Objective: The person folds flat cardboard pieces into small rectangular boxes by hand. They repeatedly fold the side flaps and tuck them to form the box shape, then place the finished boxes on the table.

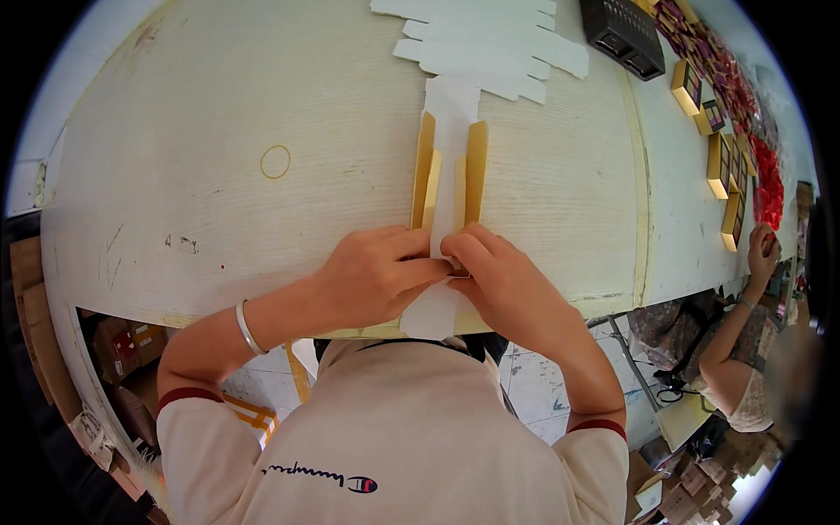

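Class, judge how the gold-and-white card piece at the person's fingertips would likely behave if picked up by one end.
The card piece is probably light, since it looks thin. Its upright gold flaps suggest it is stiff enough to hold a fold. Being long and narrow, it may sag.

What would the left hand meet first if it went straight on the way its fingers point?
Most likely the right hand: the left hand points rightward at it, across the white-and-gold card they are working on. Depth is unclear there, so they may be touching.
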Tool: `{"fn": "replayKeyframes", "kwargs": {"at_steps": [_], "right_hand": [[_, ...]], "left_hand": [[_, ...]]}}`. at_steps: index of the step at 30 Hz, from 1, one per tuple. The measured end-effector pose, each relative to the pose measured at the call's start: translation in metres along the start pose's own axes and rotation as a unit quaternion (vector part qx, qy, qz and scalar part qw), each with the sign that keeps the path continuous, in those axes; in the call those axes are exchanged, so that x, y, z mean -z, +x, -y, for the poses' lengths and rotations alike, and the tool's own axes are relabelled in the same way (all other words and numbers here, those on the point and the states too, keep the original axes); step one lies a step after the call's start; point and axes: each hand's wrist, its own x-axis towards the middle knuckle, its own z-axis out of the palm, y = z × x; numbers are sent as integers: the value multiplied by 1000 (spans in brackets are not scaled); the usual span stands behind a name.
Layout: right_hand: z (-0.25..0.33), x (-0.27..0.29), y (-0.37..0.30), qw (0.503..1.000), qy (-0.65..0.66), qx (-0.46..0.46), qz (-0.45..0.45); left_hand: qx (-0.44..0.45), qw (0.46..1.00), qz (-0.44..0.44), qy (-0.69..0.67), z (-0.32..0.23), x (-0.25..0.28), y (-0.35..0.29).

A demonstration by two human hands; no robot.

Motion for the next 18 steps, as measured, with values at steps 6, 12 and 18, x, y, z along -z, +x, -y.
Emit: {"fn": "replayKeyframes", "kwargs": {"at_steps": [6,12,18], "right_hand": [[-10,-3,-11,995,-61,72,-41],[-15,-37,-69,915,-328,192,-136],[-15,-62,-64,905,-283,192,-254]], "left_hand": [[-9,999,-44,0,0,-6,-4],[10,996,-46,-70,1,-8,-9],[28,994,-10,-104,-12,-6,-14]]}}
